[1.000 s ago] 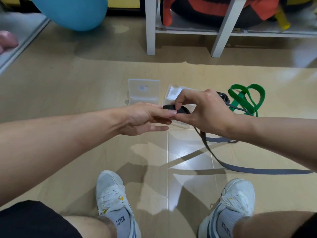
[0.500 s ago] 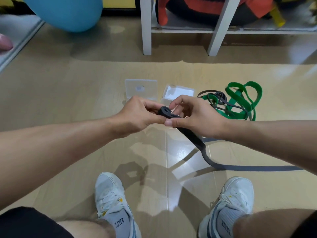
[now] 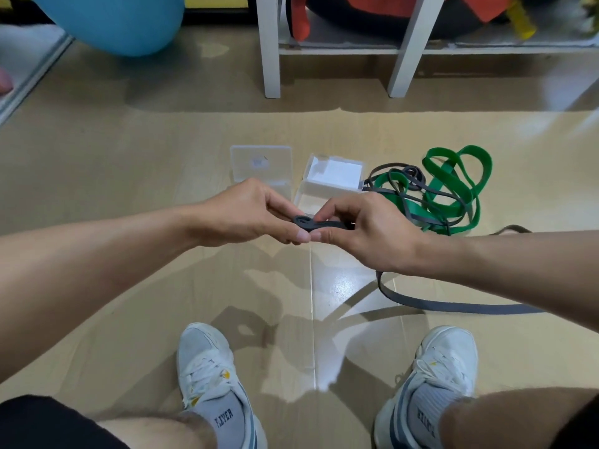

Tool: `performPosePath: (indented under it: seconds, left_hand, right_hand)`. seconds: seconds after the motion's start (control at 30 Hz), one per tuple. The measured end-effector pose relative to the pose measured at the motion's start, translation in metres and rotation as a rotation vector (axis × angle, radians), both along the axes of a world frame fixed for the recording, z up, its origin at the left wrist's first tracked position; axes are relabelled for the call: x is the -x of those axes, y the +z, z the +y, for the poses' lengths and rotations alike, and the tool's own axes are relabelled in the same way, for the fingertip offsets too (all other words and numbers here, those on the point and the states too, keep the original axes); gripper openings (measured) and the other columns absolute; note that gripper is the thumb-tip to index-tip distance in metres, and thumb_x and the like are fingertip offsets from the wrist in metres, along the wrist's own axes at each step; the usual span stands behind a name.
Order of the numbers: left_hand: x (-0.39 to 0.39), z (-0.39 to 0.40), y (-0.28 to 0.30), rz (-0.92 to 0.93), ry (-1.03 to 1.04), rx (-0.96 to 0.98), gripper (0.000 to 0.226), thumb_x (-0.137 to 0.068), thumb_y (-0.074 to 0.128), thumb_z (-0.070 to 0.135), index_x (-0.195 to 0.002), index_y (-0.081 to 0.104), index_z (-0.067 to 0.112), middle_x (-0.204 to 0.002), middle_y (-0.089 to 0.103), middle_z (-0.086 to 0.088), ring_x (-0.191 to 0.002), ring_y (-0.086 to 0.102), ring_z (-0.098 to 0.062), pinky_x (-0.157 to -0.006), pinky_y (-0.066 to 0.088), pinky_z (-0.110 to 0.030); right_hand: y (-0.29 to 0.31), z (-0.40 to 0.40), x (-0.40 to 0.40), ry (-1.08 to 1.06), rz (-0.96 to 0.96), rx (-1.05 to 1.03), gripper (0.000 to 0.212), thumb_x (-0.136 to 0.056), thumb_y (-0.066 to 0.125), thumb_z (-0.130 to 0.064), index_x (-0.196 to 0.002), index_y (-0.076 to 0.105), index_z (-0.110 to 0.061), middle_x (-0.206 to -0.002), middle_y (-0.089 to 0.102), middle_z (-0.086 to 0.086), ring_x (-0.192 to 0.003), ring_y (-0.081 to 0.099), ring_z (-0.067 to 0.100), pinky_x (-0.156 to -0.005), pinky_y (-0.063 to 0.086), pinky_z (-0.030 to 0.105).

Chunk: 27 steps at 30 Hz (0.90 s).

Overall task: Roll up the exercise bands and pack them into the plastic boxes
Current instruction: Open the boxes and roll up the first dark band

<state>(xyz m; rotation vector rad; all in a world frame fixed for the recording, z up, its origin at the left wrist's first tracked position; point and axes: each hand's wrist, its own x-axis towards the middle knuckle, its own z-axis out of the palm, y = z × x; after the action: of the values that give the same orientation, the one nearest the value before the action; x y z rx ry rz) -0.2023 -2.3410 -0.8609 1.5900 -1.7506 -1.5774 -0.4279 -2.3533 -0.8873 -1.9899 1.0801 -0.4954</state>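
Clear plastic boxes [image 3: 334, 178] hold no bands; both hands' fingers [image 3: 285, 210] pinch grey band [image 3: 319, 224].

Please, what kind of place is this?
Probably a home workout corner or small gym: a blue exercise ball, green exercise bands on the floor, and a white rack storing gear.

Part of the flat dark grey rubber exercise band [image 3: 324, 224] is covered by the right hand [image 3: 366, 231], and its trailing length is cut off behind the right forearm. The near wall of the clear plastic box with a white insert [image 3: 335, 172] is hidden by the fingers. The round blue ball [image 3: 113, 21] is cropped by the top edge.
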Motion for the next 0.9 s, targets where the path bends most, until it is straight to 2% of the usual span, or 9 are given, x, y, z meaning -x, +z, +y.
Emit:
performPosePath:
  seconds: [0.1, 0.23, 0.37, 0.5, 0.6, 0.67, 0.77, 0.83, 0.9]
  left_hand:
    - [-0.001, 0.001, -0.001, 0.007, 0.022, 0.002, 0.027, -0.061, 0.090, 0.028, -0.085, 0.083, 0.018, -0.090, 0.080, -0.012, -0.084, 0.073, -0.015, -0.090, 0.056, -0.030]
    - [0.002, -0.001, -0.004, 0.022, 0.092, 0.013, 0.015, -0.070, 0.090, 0.019, -0.082, 0.081, 0.017, -0.084, 0.079, -0.011, -0.077, 0.073, -0.014, -0.087, 0.058, -0.031]
    - [0.006, 0.000, -0.008, 0.110, 0.174, 0.019, 0.024, -0.063, 0.088, 0.029, -0.082, 0.083, 0.016, -0.088, 0.079, -0.015, -0.079, 0.074, -0.018, -0.084, 0.060, -0.029]
    - [0.003, -0.002, -0.011, 0.296, 0.156, -0.160, 0.029, -0.073, 0.077, 0.027, -0.095, 0.081, 0.009, -0.086, 0.075, -0.008, -0.079, 0.071, -0.012, -0.078, 0.058, -0.021]
    - [0.006, -0.001, -0.013, 0.408, 0.238, -0.251, 0.034, -0.078, 0.072, 0.028, -0.102, 0.075, 0.004, -0.085, 0.071, -0.005, -0.078, 0.068, -0.011, -0.082, 0.058, -0.022]
    - [0.011, 0.001, -0.015, 0.465, 0.315, -0.313, 0.036, -0.078, 0.071, 0.029, -0.106, 0.074, 0.006, -0.086, 0.070, -0.001, -0.079, 0.065, -0.010, -0.086, 0.058, -0.024]
    - [0.017, 0.002, -0.016, 0.562, 0.382, -0.420, 0.038, -0.076, 0.072, 0.030, -0.108, 0.072, 0.009, -0.093, 0.066, -0.002, -0.087, 0.062, -0.013, -0.086, 0.056, -0.026]
    - [0.019, 0.001, -0.015, 0.610, 0.389, -0.455, 0.033, -0.077, 0.071, 0.031, -0.104, 0.072, 0.012, -0.091, 0.067, -0.002, -0.088, 0.061, -0.014, -0.085, 0.055, -0.028]
    - [0.020, 0.000, -0.012, 0.662, 0.362, -0.476, 0.029, -0.081, 0.069, 0.032, -0.104, 0.073, 0.015, -0.087, 0.068, 0.001, -0.084, 0.061, -0.013, -0.086, 0.054, -0.029]
  right_hand:
    - [0.004, -0.002, 0.002, 0.057, 0.021, -0.027, 0.013, -0.088, 0.079, -0.031, -0.097, 0.078, -0.022, -0.079, 0.073, 0.003, -0.070, 0.060, 0.022, -0.066, 0.047, 0.037]
    - [0.009, -0.007, 0.005, 0.058, -0.005, -0.048, 0.008, -0.089, 0.078, -0.029, -0.096, 0.079, -0.030, -0.070, 0.070, -0.011, -0.059, 0.051, 0.009, -0.057, 0.041, 0.026]
    - [0.008, -0.009, 0.004, 0.021, -0.025, -0.022, 0.011, -0.090, 0.076, -0.033, -0.099, 0.078, -0.029, -0.072, 0.068, 0.006, -0.069, 0.058, 0.032, -0.062, 0.049, 0.040]
    - [0.005, -0.007, 0.001, -0.062, -0.154, -0.080, 0.017, -0.083, 0.083, -0.027, -0.094, 0.070, -0.027, -0.069, 0.069, -0.006, -0.064, 0.063, 0.015, -0.067, 0.055, 0.042]
    - [0.009, -0.007, -0.001, -0.099, -0.131, 0.121, 0.018, -0.082, 0.084, -0.029, -0.098, 0.078, -0.027, -0.093, 0.076, -0.013, -0.092, 0.069, 0.003, -0.090, 0.055, 0.032]
    - [0.015, -0.008, -0.001, -0.082, -0.087, 0.236, 0.022, -0.081, 0.084, -0.032, -0.101, 0.081, -0.022, -0.100, 0.076, -0.011, -0.098, 0.069, 0.004, -0.094, 0.053, 0.027]
    - [0.019, -0.010, 0.002, -0.028, -0.098, 0.198, 0.034, -0.076, 0.088, -0.029, -0.107, 0.080, -0.019, -0.099, 0.078, -0.008, -0.092, 0.072, 0.001, -0.091, 0.056, 0.022]
    - [0.017, -0.008, 0.003, -0.074, -0.171, 0.139, 0.039, -0.074, 0.089, -0.023, -0.111, 0.078, -0.019, -0.102, 0.078, -0.007, -0.093, 0.073, -0.001, -0.094, 0.057, 0.025]
    - [0.017, -0.006, 0.001, -0.134, -0.314, 0.078, 0.035, -0.073, 0.090, -0.017, -0.105, 0.076, -0.023, -0.098, 0.079, 0.000, -0.091, 0.076, 0.013, -0.092, 0.059, 0.035]
